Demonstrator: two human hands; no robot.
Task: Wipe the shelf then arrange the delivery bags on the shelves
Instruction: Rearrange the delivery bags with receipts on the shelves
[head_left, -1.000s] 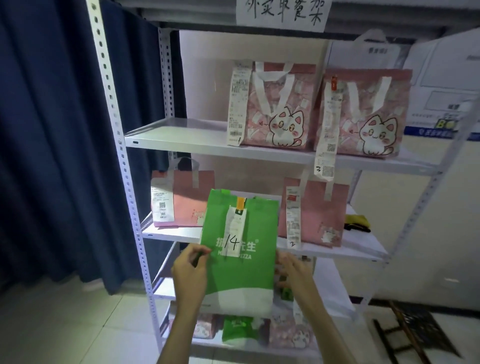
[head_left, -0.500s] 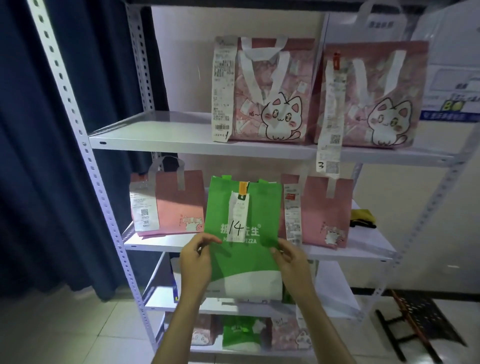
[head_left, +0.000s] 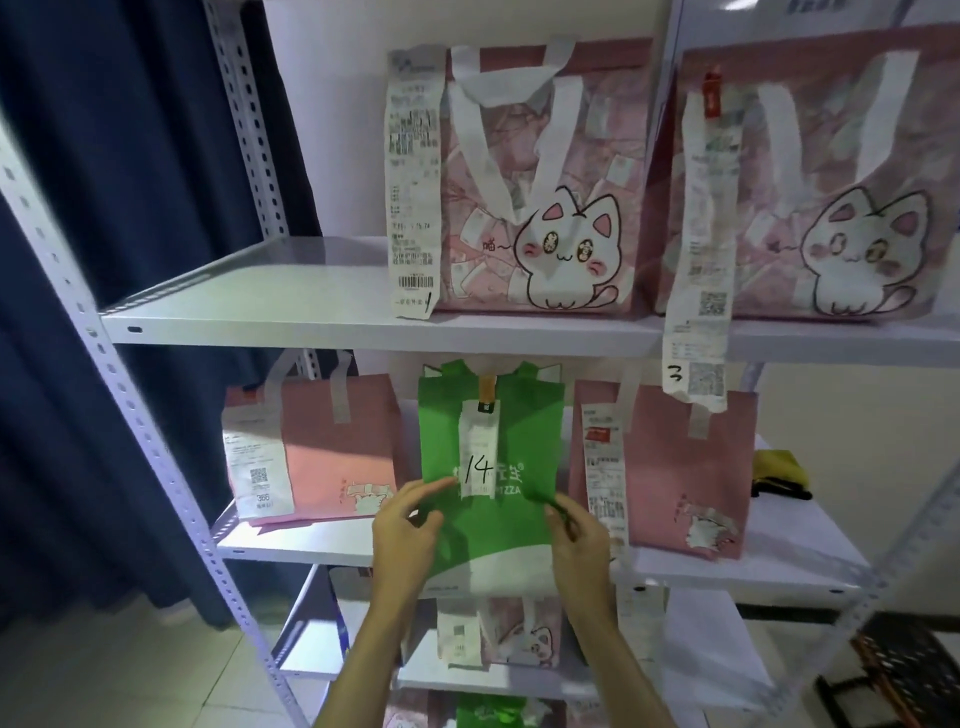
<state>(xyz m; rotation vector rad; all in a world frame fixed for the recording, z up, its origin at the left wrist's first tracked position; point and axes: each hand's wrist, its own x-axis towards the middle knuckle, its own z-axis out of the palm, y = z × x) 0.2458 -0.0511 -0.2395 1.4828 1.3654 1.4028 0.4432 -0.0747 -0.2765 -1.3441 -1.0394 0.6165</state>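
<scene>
The rack (head_left: 171, 467) is standing before a wall, with a curtain (head_left: 104, 208) hanging to its left. Two cat bags (head_left: 535, 176) (head_left: 810, 182) are sitting side by side on the upper shelf (head_left: 249, 312), toward its right. On the middle shelf (head_left: 291, 540) a bag (head_left: 311, 447) is standing at the left and another (head_left: 670, 467) at the right. Between them, at the shelf's front edge, the numbered bag (head_left: 493, 467) is being held by the left hand (head_left: 405, 535) and right hand (head_left: 582, 540) at its two sides. More bags (head_left: 509, 634) are sitting on the lower shelf (head_left: 311, 660), beneath it.
</scene>
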